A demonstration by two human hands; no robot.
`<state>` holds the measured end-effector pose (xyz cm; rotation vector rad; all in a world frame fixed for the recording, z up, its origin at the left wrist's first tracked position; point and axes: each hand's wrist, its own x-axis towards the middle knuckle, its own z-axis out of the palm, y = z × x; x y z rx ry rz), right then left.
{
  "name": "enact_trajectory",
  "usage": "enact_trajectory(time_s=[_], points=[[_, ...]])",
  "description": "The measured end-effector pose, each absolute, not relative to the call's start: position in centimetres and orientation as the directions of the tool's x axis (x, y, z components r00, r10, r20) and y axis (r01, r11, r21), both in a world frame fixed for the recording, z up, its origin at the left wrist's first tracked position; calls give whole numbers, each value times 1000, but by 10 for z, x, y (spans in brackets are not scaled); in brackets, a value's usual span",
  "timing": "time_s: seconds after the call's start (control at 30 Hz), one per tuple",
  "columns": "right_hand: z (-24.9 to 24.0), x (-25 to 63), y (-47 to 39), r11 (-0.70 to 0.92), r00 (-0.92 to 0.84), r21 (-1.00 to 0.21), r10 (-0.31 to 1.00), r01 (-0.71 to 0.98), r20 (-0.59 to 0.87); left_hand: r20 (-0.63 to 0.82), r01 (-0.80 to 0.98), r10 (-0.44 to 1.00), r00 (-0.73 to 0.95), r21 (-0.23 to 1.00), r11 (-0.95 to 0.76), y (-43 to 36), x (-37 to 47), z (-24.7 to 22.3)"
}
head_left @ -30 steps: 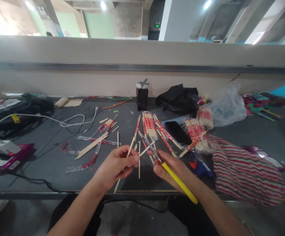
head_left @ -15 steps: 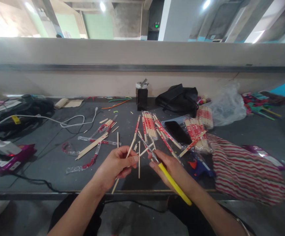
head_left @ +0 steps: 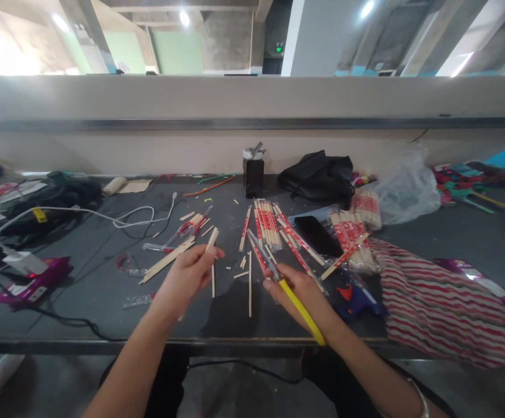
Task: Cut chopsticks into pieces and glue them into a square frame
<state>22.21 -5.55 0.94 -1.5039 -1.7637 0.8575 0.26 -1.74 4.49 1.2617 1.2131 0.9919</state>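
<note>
My left hand (head_left: 190, 271) is closed around a pale wooden stick (head_left: 212, 239), whose upper end sticks out past the fingers. In my right hand (head_left: 298, 288) are yellow-handled pliers (head_left: 301, 312), their metal jaws pointing up and left over the table. Between the hands lie a long thin stick (head_left: 250, 288) and several short cut pieces (head_left: 241, 274). Wrapped chopsticks in red-marked sleeves (head_left: 268, 224) lie beyond my right hand. Past my left hand are bare sticks (head_left: 167, 261) and torn clear wrappers.
A black phone (head_left: 317, 235), a striped cloth (head_left: 439, 302) and a blue glue gun (head_left: 363, 302) are on the right. Behind stand a dark container (head_left: 254, 177) and a black bag (head_left: 317, 174). A white cable (head_left: 82, 210) and purple packet (head_left: 54, 281) lie left.
My left hand has moved left, away from the pliers, with its stick turned more upright. A short piece now lies between the hands. The pliers' jaws look closer together.
</note>
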Motion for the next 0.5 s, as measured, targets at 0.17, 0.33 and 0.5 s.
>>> enact_trajectory(time_s=[0.17, 0.33, 0.5], points=[[17, 220, -58, -53, -25, -921, 997, 386, -68, -143, -60, 966, 216, 985, 160, -12, -1, 43], [18, 223, -54, 128, -54, -835, 992, 535, 117, 130, 630, 990, -45, 773, -73, 11, -23, 25], [9, 228, -46, 201, -83, -769, 978, 607, 191, -3, 812, 999, -37, 583, 31, 27, -23, -1]])
